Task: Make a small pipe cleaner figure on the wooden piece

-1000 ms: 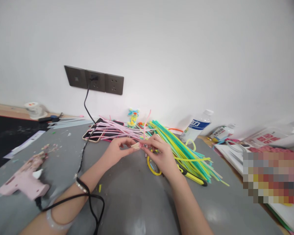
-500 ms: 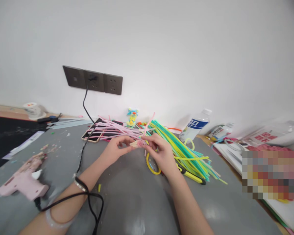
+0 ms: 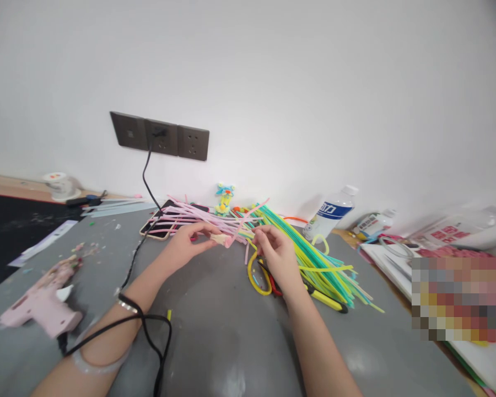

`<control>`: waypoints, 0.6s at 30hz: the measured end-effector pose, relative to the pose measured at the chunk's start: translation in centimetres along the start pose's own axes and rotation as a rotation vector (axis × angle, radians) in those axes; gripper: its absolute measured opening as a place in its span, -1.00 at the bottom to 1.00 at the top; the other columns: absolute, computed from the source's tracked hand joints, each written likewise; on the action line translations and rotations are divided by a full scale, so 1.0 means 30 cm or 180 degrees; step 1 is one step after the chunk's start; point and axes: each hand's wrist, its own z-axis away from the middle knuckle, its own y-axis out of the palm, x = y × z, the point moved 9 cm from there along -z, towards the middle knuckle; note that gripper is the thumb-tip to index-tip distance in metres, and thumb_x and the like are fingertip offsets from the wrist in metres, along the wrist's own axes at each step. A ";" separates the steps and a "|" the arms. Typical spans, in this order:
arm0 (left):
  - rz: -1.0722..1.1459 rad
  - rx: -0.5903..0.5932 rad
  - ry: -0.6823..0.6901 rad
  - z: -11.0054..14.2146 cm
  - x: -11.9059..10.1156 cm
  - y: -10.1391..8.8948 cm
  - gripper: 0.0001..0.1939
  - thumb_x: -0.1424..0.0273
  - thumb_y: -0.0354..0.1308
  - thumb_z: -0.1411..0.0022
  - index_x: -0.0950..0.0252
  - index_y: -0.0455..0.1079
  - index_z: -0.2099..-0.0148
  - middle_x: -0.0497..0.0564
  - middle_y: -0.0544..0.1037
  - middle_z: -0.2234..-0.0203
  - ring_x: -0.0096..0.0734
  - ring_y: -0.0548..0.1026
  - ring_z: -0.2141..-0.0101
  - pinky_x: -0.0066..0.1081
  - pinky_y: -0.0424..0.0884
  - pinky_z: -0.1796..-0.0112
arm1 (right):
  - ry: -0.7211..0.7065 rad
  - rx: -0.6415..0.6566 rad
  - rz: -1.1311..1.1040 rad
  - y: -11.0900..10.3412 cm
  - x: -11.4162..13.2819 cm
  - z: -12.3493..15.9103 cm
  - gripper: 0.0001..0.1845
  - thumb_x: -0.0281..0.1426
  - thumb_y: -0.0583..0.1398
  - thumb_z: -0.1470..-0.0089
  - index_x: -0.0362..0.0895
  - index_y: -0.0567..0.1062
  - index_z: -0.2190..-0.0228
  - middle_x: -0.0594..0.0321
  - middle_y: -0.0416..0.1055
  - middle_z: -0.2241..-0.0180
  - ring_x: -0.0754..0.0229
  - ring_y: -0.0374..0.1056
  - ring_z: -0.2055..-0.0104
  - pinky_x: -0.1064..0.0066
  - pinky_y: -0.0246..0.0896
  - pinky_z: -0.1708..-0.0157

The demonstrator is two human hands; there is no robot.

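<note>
Grey tabletop (image 3: 215, 331); white wall (image 3: 273, 82) behind

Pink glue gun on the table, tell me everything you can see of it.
The pink glue gun lies on its side on the grey table, at the left of the view. Its smooth body looks like plastic; a pale trigger sits beside the handle, which points toward the wearer. The end facing the wall is crusted with brownish residue. A black cord leaves the handle's end and passes over the left forearm. No hand touches the gun.
</note>
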 end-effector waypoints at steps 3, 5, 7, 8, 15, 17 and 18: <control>-0.0206 0.0083 0.0191 0.003 -0.023 -0.002 -0.83 0.40 0.19 -0.16 0.26 0.53 0.18 0.01 0.63 0.22 -0.26 0.53 0.16 -0.35 0.38 0.12 | 0.0884 0.0391 -0.0503 0.049 -0.093 0.010 -0.62 -0.08 0.26 0.00 -0.14 0.48 0.30 0.19 0.50 0.39 0.29 0.31 0.58 0.47 0.15 0.63; -0.0350 0.0221 0.0369 0.009 -0.040 0.013 -0.84 0.41 0.17 -0.18 0.25 0.53 0.18 0.01 0.63 0.23 -0.29 0.53 0.16 -0.36 0.38 0.10 | 0.1254 0.0558 -0.0811 0.079 -0.127 0.024 -0.64 -0.12 0.29 0.02 -0.14 0.50 0.28 0.13 0.53 0.28 0.30 0.35 0.55 0.50 0.16 0.65; -0.0521 0.0362 0.0574 0.015 -0.056 0.031 -0.85 0.41 0.16 -0.22 0.23 0.54 0.19 0.00 0.62 0.23 -0.30 0.52 0.15 -0.35 0.37 0.06 | 0.1383 0.0591 -0.1063 0.094 -0.138 0.029 -0.67 -0.16 0.30 0.02 -0.13 0.52 0.28 0.12 0.54 0.19 0.34 0.34 0.56 0.54 0.12 0.68; -0.0620 0.0423 0.0677 0.018 -0.062 0.040 -0.86 0.41 0.15 -0.24 0.23 0.54 0.19 -0.01 0.62 0.23 -0.31 0.51 0.14 -0.35 0.35 0.04 | 0.1409 0.0576 -0.1163 0.097 -0.140 0.030 -0.68 -0.18 0.31 0.03 -0.12 0.52 0.28 0.13 0.54 0.18 0.36 0.32 0.57 0.55 0.09 0.70; -0.0970 0.0581 0.1052 0.024 -0.060 0.064 -0.73 0.60 0.06 -0.22 0.23 0.53 0.16 0.02 0.55 0.20 -0.34 0.46 0.11 -0.37 0.35 0.05 | 0.1546 0.0474 -0.1590 0.112 -0.160 0.032 -0.64 -0.15 0.39 0.16 -0.15 0.53 0.39 0.16 0.54 0.21 0.37 0.35 0.51 0.61 0.09 0.66; -0.0992 0.0593 0.1062 0.024 -0.056 0.063 -0.67 0.65 0.03 -0.18 0.23 0.54 0.18 0.02 0.52 0.20 -0.34 0.45 0.10 -0.37 0.35 0.05 | 0.1549 0.0498 -0.1557 0.125 -0.161 0.036 -0.61 -0.12 0.39 0.17 -0.16 0.54 0.40 0.15 0.52 0.22 0.33 0.39 0.44 0.60 0.14 0.62; -0.1009 0.0607 0.1056 0.024 -0.053 0.063 -0.65 0.67 0.01 -0.17 0.23 0.54 0.19 0.02 0.51 0.21 -0.35 0.45 0.10 -0.37 0.35 0.05 | 0.1540 0.0523 -0.1515 0.132 -0.161 0.039 -0.61 -0.12 0.38 0.17 -0.16 0.55 0.39 0.14 0.52 0.23 0.31 0.40 0.42 0.60 0.16 0.61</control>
